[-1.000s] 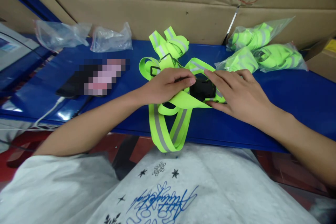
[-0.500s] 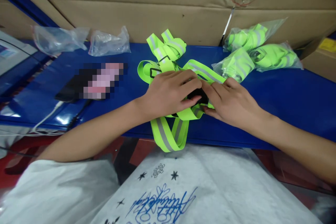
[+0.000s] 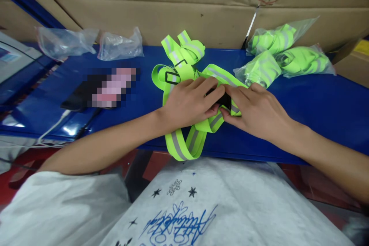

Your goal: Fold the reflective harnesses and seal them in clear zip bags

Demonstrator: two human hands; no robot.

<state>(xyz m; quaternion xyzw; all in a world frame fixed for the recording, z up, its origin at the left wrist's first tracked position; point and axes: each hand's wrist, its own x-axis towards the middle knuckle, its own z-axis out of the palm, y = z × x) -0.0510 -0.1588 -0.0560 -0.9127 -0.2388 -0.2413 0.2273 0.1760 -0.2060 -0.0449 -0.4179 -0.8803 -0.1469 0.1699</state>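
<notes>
A neon yellow-green reflective harness point(image 3: 178, 144) of grey-striped elastic straps lies bunched on the blue table, one loop hanging over the front edge. Black slider buckles point(image 3: 172, 78) show on its far left part. My left hand point(image 3: 191, 102) is closed on the straps from the left, fingers curled around a black piece point(image 3: 224, 100), perhaps a buckle, mostly covered by the fingers. From the right, my right hand point(image 3: 253, 109) pinches the strap by the same black piece, thumb below and fingers above. The fingertips of both hands nearly meet there.
Several clear bags point(image 3: 263, 70) with folded neon straps lie at the back right. Empty-looking plastic bags point(image 3: 121, 46) are at the back left. A phone point(image 3: 112, 88), blurred out, lies left with cables point(image 3: 53, 125). Cardboard boxes point(image 3: 150, 19) stand behind the blue table point(image 3: 311, 115).
My right hand has shifted slightly right and its thumb now presses nearer the black piece. My left fingers have curled in more. The hanging loop sits a little higher.
</notes>
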